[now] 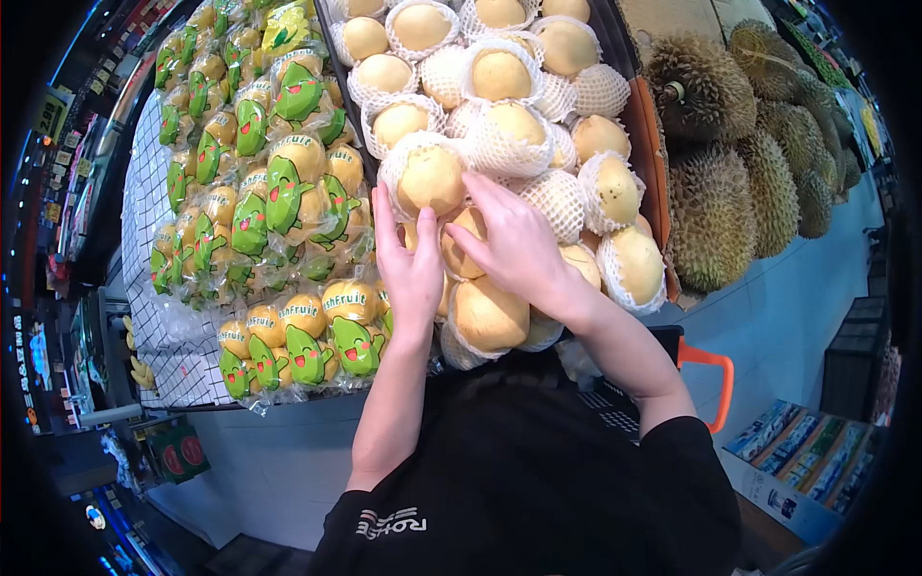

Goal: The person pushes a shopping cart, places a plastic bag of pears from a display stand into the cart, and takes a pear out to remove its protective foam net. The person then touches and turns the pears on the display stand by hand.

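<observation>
A large pale-yellow round fruit (429,180) in a white foam net sits on top of the heap, small specks on its skin. My left hand (408,257) holds its left and near side, thumb against the lower edge. From the right, my right hand (514,240) presses its fingertips to the same fruit, the thumb reaching over a lower yellow fruit (467,242). Nearer my body lies a bigger bare-topped yellow fruit (490,313). More netted fruits (502,75) fill the display behind my hands.
Clear bags of yellow fruit with green cartoon prints (285,192) lie in rows at left. Spiky durians (713,206) are piled at right beyond a cardboard edge (656,163). A black basket with an orange handle (722,384) is by my right elbow.
</observation>
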The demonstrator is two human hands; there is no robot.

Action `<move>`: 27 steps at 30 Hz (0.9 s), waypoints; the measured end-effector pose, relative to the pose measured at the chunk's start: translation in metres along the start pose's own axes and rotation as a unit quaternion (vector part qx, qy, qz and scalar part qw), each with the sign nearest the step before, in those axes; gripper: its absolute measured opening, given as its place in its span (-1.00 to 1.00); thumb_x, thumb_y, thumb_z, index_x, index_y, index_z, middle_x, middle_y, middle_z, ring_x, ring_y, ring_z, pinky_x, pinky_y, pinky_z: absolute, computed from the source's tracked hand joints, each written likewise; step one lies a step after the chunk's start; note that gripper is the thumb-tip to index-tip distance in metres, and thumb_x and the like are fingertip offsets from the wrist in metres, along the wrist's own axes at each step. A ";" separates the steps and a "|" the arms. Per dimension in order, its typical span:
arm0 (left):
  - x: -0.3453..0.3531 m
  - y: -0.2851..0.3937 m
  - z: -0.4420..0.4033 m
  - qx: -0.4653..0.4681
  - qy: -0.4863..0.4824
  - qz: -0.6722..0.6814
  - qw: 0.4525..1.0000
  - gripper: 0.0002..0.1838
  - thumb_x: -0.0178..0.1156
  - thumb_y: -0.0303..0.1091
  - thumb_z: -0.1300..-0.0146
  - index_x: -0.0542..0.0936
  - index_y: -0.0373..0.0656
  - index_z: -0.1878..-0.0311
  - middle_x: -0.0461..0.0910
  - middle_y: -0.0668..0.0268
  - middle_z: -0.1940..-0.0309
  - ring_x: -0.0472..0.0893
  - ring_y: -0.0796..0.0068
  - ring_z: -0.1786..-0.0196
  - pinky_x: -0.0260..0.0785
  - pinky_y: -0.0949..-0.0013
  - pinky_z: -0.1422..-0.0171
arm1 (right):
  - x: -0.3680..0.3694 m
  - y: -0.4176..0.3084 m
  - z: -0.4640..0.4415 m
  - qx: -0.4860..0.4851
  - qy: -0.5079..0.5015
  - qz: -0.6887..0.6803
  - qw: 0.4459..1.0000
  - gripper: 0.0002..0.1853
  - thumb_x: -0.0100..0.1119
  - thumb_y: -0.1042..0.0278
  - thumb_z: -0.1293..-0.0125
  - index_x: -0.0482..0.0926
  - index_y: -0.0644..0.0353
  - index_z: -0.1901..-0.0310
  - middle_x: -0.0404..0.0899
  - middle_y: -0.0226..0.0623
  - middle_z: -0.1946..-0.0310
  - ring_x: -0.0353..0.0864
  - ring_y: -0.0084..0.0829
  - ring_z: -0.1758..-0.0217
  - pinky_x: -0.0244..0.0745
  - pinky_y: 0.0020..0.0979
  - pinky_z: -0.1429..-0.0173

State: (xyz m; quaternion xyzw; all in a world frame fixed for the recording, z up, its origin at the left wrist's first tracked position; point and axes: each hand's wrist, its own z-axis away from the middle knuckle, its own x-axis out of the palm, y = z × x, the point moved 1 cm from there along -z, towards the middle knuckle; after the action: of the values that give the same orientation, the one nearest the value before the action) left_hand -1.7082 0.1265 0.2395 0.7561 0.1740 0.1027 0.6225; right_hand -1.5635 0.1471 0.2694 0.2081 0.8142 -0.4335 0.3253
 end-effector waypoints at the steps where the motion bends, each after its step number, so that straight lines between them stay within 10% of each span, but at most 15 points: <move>1: 0.000 0.001 0.000 -0.001 -0.009 0.000 1.000 -0.35 0.14 -0.41 -0.40 0.17 -0.41 -0.47 0.14 -0.13 -0.49 0.18 0.09 -0.54 0.05 0.21 -0.56 | -0.001 -0.003 -0.001 -0.024 0.037 0.018 0.999 -0.38 0.33 0.27 -0.19 0.40 0.47 -0.21 0.46 0.25 -0.19 0.51 0.06 -0.25 0.47 -0.15 -0.27; 9: -0.004 -0.001 -0.006 -0.012 -0.058 -0.019 0.998 -0.38 0.08 -0.37 -0.44 0.18 -0.45 -0.46 0.05 -0.17 -0.52 0.05 0.07 -0.59 -0.07 0.21 -0.61 | 0.013 0.007 -0.026 -0.126 -0.009 0.032 0.991 -0.33 0.29 0.32 -0.21 0.30 0.42 -0.31 0.32 0.21 -0.31 0.33 0.09 -0.39 0.32 -0.15 -0.42; 27: -0.020 0.033 0.069 -0.026 -0.136 0.023 0.990 -0.45 0.04 -0.47 -0.46 0.21 -0.41 -0.45 0.08 -0.04 -0.53 0.13 0.21 -0.56 0.05 0.16 -0.56 | -0.025 0.002 0.043 0.028 0.019 -0.107 0.994 -0.44 0.34 0.32 -0.24 0.48 0.38 -0.23 0.53 0.11 -0.19 0.52 -0.02 -0.29 0.44 -0.20 -0.34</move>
State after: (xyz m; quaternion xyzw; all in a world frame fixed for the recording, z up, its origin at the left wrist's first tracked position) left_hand -1.6962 0.0509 0.2589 0.7504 0.0670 0.0177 0.6573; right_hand -1.5298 0.1103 0.2687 0.1370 0.8256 -0.4843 0.2552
